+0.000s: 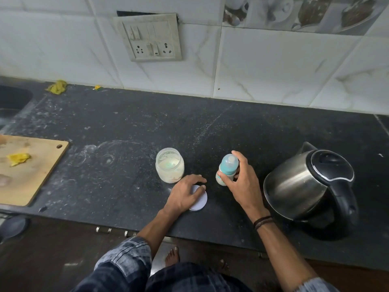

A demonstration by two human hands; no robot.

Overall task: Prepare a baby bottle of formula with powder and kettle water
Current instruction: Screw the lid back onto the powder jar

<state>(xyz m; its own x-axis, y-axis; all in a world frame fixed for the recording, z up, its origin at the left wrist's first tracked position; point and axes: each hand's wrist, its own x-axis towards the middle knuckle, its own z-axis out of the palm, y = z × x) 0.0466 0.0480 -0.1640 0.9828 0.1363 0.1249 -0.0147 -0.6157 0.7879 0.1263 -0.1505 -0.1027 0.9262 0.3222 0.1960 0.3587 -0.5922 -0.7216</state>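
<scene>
- The baby bottle [228,167] stands on the dark surface [126,131] between the powder jar [170,165] and the kettle [305,184]. Its long axis is near upright, leaning slightly, with the clear cap and teal collar uppermost.
- The right hand [240,183] grips the bottle from the kettle side. Its fingers [239,158] curl round the cap and its thumb presses the lower body.
- The bottle's base is partly hidden by the thumb, so I cannot tell whether it touches the surface. Its contents are hard to make out.
- The left hand [185,192] lies palm-down on a white lid [200,200] just in front of the jar, fingers gently bent over its far edge. Whether they grasp the rim cannot be told, and much of the lid is covered.
- The jar is open and upright, with pale powder inside.
- The steel kettle stands lid down, spout towards the wall.
- A wooden cutting board [31,171] is cut off at the left edge.
</scene>
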